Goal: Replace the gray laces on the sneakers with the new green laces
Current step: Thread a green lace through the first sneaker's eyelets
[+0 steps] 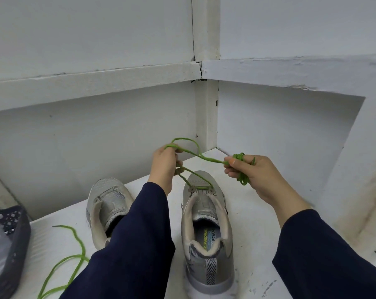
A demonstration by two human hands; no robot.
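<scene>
Head view: green lace (210, 159) runs through the front eyelets (201, 188) of one sneaker (206, 214). Left hand (164, 165) pinches one end, right hand (256, 178) grips the other, bunched. An uneven tug could pull the lace back out.

Clad in plain dark navy, perhaps soft knit: long loose sleeves (139, 234) ending at the wrists; left hand (164, 167) and right hand (258, 178) bare.
</scene>
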